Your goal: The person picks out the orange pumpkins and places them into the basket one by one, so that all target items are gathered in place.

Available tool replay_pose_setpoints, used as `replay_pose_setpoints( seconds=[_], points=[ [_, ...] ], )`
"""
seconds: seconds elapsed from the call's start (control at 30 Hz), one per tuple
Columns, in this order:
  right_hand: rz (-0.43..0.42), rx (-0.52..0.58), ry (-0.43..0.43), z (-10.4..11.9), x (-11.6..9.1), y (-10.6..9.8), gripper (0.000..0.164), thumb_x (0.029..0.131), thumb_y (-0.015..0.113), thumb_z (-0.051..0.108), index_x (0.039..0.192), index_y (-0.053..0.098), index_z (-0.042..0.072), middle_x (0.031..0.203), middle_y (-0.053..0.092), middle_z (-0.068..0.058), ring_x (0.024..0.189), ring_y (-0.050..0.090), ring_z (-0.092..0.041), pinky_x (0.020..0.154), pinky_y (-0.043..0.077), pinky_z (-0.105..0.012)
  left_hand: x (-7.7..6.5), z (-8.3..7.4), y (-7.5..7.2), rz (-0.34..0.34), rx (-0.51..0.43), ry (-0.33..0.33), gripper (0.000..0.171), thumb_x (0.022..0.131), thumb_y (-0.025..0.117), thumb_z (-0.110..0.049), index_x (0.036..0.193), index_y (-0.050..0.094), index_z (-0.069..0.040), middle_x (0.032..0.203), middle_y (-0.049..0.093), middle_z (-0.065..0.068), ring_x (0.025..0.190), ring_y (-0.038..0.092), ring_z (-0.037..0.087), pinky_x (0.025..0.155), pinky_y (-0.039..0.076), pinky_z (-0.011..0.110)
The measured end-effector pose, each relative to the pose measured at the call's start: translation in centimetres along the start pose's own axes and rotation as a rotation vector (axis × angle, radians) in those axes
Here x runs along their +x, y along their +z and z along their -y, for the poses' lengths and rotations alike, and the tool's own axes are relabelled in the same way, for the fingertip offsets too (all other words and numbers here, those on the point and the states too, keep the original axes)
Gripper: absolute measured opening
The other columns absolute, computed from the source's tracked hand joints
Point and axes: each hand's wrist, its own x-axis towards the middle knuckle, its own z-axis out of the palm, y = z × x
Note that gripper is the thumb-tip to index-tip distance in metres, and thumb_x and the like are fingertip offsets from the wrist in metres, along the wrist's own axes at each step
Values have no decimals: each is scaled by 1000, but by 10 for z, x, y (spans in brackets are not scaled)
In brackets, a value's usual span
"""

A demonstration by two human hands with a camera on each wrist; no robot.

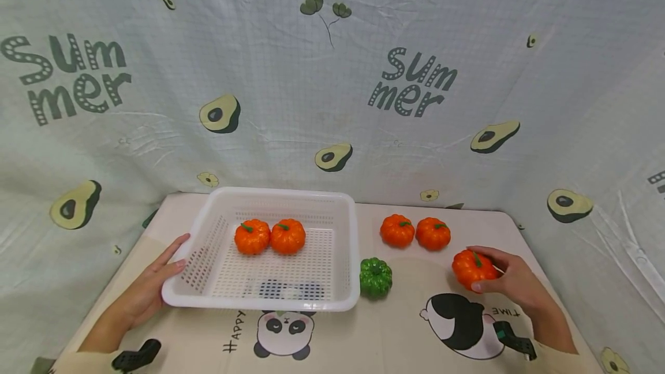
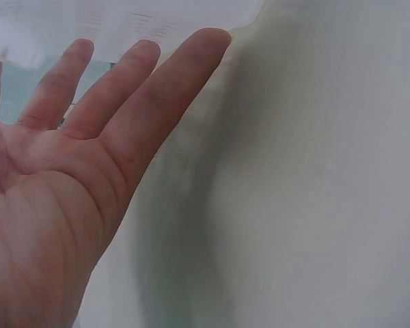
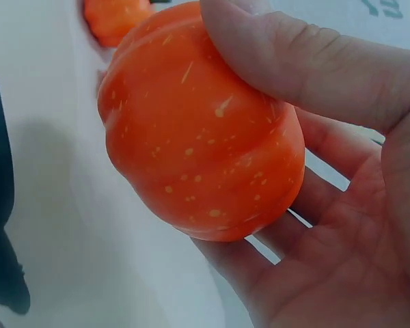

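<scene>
In the head view my right hand [image 1: 511,279] grips an orange pumpkin [image 1: 471,270] with a green stem, at the right side of the table. The right wrist view shows the thumb on one side of this pumpkin [image 3: 198,137] and the fingers curled round the other. My left hand [image 1: 148,287] rests with straight, spread fingers against the left side of a white plastic basket [image 1: 345,258]. In the left wrist view the fingertips [image 2: 208,41] meet the basket wall [image 2: 143,20]. Two orange pumpkins [image 1: 252,237] sit side by side inside the basket.
Two more orange pumpkins [image 1: 397,231] stand on the table behind and left of my right hand. A green pumpkin [image 1: 376,277] stands close to the basket's right wall. A pale cloth curtain [image 1: 291,74] with avocado prints rises behind the table [image 1: 395,333].
</scene>
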Motion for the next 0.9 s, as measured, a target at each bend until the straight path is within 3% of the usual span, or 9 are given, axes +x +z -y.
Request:
replay_pose_setpoints(
  seconds=[0.17, 0.33, 0.6, 0.9],
  points=[
    [34, 28, -36, 8, 4, 4, 80, 78, 90, 15, 148, 55, 4, 145, 58, -24, 114, 58, -19, 86, 55, -19, 0, -1, 0, -9, 4, 4, 68, 112, 41, -38, 165, -1, -49, 174, -1, 24, 118, 54, 2, 96, 59, 42],
    [56, 40, -56, 21, 8, 9, 80, 77, 91, 14, 148, 56, 3, 143, 58, -25, 121, 56, -33, 86, 54, -18, 0, 0, 0, -14, 11, 11, 69, 112, 42, -38, 165, -1, -48, 174, -1, 23, 121, 53, 5, 97, 59, 43],
    [80, 35, -108, 39, 12, 13, 78, 75, 92, 14, 144, 59, 2, 144, 57, -26, 123, 55, -38, 86, 55, -19, 0, 1, 0, -6, -14, 0, 68, 112, 40, -38, 165, -2, -48, 173, 0, 21, 114, 55, -2, 94, 59, 39],
    [129, 43, -153, 58, 17, 16, 78, 73, 93, 13, 143, 60, 1, 139, 57, -27, 116, 59, -36, 83, 58, -23, 1, 2, 0, -6, 22, 7, 69, 113, 40, -38, 165, -4, -46, 174, -1, 24, 130, 50, 17, 96, 59, 45]
  ],
)
